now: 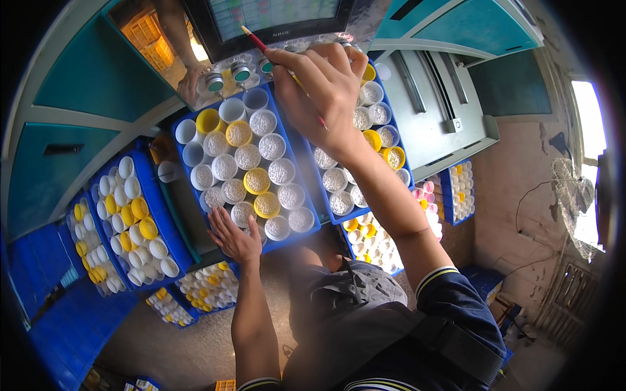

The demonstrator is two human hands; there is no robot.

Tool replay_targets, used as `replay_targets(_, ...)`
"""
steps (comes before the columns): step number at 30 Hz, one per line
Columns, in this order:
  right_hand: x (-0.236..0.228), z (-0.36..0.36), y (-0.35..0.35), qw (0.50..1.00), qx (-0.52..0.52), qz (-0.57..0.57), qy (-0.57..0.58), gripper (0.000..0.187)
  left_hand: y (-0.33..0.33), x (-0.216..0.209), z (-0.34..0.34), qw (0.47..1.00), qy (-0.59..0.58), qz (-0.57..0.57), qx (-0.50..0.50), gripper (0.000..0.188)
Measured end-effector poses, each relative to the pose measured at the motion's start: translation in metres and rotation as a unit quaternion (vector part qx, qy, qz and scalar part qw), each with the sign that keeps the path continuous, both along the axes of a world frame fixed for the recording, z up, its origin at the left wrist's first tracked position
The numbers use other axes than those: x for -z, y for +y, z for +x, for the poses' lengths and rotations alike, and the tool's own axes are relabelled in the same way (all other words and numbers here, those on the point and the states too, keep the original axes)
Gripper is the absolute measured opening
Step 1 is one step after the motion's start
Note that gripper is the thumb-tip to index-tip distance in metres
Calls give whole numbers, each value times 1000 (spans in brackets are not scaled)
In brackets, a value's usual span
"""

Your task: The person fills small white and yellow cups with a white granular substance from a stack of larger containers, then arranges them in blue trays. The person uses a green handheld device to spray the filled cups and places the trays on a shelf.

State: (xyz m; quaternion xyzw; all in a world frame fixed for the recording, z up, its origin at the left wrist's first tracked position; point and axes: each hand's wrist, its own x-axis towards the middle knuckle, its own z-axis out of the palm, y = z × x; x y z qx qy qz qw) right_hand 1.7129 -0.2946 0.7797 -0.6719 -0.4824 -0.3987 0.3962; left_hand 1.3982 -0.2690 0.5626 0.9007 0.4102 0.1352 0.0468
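My right hand (323, 91) is raised over the far end of two blue trays, its fingers closed round a thin red stick with a pale tip (254, 40), like a small brush. The tip points up in front of a screen (274, 16) with a coloured grid. My left hand (236, 240) lies with fingers stretched out against the near left corner of the left blue tray (315, 225). White cups (272, 147) and yellow cups (256, 181) of small white pellets fill most of that tray. Several far cups (255, 100) look empty. My right arm partly hides the right blue tray (343, 219).
Round green-centred buttons (240, 72) sit below the screen on a teal and grey machine (98, 78). More blue trays of cups stand at left (171, 241) and lower right (450, 195). A metal rail bed (433, 85) lies right. A wire fan (574, 202) stands by the window.
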Motion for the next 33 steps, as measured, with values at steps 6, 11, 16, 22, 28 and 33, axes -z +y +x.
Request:
replay_targets(6,-2,3,-11,1000,19,8,15,19,0,0,0,1000,-1,0,0,75)
replay_targets(11,1,-2,-8,1000,-2,-19,21,17,0,-1,0,1000,0,-4,2,75)
replay_targets(16,6,-3,-5,1000,8,9,22,16,0,0,0,1000,0,-2,2,75)
replay_targets(22,4,9,-22,998,45,14,33,17,-1,1,1,1000,-9,1,3,75)
replay_targets(28,3,18,-29,998,57,20,28,16,-1,0,0,1000,-5,-3,2,75)
replay_targets(33,-1,21,-27,998,52,35,10,15,0,2,1,1000,-6,-6,1,75)
